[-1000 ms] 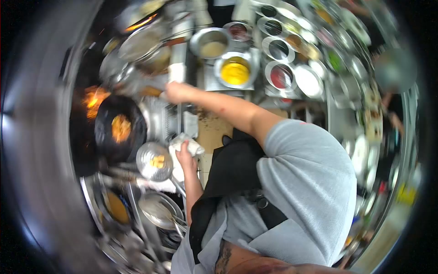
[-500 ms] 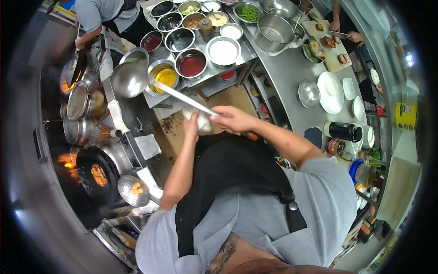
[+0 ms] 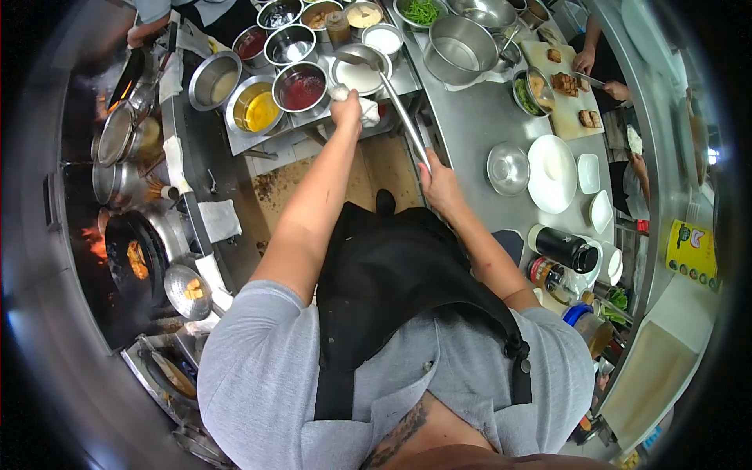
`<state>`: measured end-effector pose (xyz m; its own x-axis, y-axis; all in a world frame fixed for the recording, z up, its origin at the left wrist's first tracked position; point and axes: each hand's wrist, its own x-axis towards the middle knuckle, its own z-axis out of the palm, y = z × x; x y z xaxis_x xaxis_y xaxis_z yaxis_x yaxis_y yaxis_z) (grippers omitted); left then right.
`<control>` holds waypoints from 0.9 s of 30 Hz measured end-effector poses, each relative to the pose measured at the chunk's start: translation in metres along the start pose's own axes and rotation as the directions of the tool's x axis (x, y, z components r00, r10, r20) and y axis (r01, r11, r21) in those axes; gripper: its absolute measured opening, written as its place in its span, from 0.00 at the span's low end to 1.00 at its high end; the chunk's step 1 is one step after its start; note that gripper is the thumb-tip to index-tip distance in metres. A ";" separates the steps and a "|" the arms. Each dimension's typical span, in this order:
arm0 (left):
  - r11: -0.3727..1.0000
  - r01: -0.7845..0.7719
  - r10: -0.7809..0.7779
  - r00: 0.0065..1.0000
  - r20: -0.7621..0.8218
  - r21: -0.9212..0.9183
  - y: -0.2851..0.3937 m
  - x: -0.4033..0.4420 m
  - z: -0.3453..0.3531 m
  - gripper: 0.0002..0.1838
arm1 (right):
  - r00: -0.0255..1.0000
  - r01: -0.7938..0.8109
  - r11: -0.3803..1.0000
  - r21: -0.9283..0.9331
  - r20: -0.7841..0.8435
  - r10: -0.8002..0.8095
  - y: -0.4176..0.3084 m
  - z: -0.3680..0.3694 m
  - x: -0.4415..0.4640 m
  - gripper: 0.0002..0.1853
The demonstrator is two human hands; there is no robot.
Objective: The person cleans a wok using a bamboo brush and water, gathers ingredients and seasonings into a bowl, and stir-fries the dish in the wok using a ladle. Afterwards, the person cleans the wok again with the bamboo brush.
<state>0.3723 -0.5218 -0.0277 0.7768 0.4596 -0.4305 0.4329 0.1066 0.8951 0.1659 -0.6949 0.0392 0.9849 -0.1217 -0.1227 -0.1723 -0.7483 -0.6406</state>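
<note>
My right hand (image 3: 440,186) grips the long metal handle of a ladle (image 3: 406,116). The ladle's head lies in a metal bowl of white contents (image 3: 356,77); I cannot tell if these are powder or liquid. My left hand (image 3: 345,112) is closed around a folded white cloth (image 3: 366,113), just in front of that bowl. To its left stands a bowl of dark red liquid (image 3: 300,88), and beyond that a pot of yellow liquid (image 3: 261,108).
On the left, food cooks in a black wok (image 3: 136,260) with flame beside it; a perforated skimmer (image 3: 188,291) holds fried pieces. A steel counter (image 3: 470,125) on the right carries a white oval plate (image 3: 551,174). A co-worker's hand (image 3: 617,92) holds a knife at a cutting board (image 3: 576,117).
The ladle has swung right, from beside the yellow liquid pot into the bowl of white contents. My left hand has reached forward with the cloth. My right hand has moved right.
</note>
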 end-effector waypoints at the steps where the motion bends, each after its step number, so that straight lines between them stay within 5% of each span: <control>1: 1.000 0.011 -0.011 1.000 -0.005 0.001 -0.004 0.002 0.003 0.22 | 0.999 -0.016 1.000 -0.010 0.043 0.017 -0.001 0.001 -0.008 0.24; 6: 0.994 0.052 -0.042 0.993 -0.106 0.096 -0.022 0.016 0.014 0.24 | 0.999 -0.026 0.996 0.090 0.039 0.023 -0.008 -0.024 -0.015 0.22; 11: 0.991 0.095 -0.082 0.988 -0.132 0.097 -0.021 0.018 0.015 0.26 | 1.000 -0.013 1.000 -0.001 -0.025 0.013 -0.006 -0.008 0.001 0.22; 15: 0.987 0.070 -0.048 0.988 -0.147 0.147 -0.011 0.009 0.013 0.25 | 0.998 0.012 1.000 0.029 0.058 -0.014 -0.015 -0.017 -0.018 0.22; 21: 0.991 -0.006 0.024 0.991 -0.135 0.135 -0.026 0.019 0.013 0.27 | 0.997 0.071 0.997 0.016 -0.029 -0.071 -0.013 -0.009 -0.005 0.22; 27: 0.984 0.057 -0.039 0.993 -0.110 0.169 0.008 -0.007 0.002 0.28 | 0.998 0.053 0.998 0.032 0.016 -0.054 -0.016 -0.012 -0.014 0.22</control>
<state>0.3713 -0.5256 -0.0179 0.7047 0.5489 -0.4496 0.5478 -0.0180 0.8364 0.1549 -0.6889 0.0599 0.9924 -0.0709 -0.1002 -0.1200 -0.7322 -0.6704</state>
